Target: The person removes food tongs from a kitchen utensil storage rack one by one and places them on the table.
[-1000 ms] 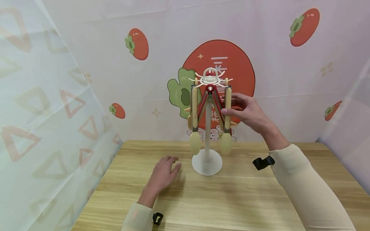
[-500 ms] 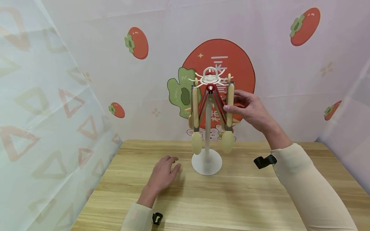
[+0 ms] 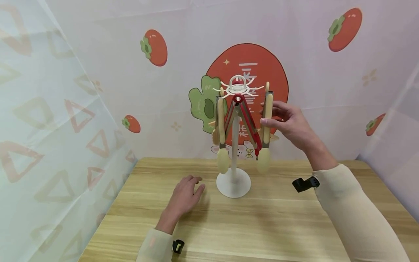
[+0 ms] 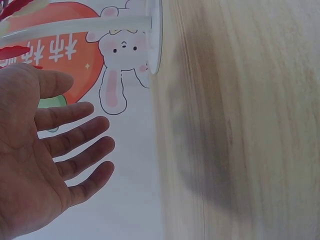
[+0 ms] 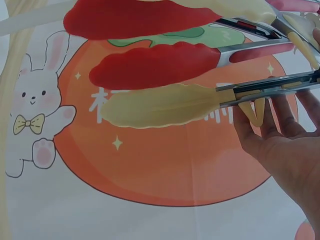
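Observation:
My right hand (image 3: 291, 125) grips cream-tipped tongs (image 3: 268, 109) by the handles, thumb in front and fingers behind. These tongs hang upright, tips down, just right of the hook ends of a white rotary rack (image 3: 238, 89). In the right wrist view their wavy cream tip (image 5: 160, 107) points left, beside red-tipped tongs (image 5: 155, 66). Those red-tipped tongs slant down from the rack's front hook. Another cream-tipped pair (image 3: 221, 123) hangs on the rack's left side. My left hand (image 3: 184, 196) hovers low over the table with relaxed fingers, left of the rack's base, and holds nothing.
The rack's round white base (image 3: 226, 187) stands on a wood-grain table (image 3: 262, 225). Behind it rises a white backdrop (image 3: 183, 105) with persimmon prints. A patterned side wall (image 3: 65, 153) borders the left. More utensils hang at the rack's back, partly hidden.
My right hand has moved right and slightly up with the cream-tipped tongs, away from the rack. The red-tipped tongs behind them now show more fully. My left hand has stayed put.

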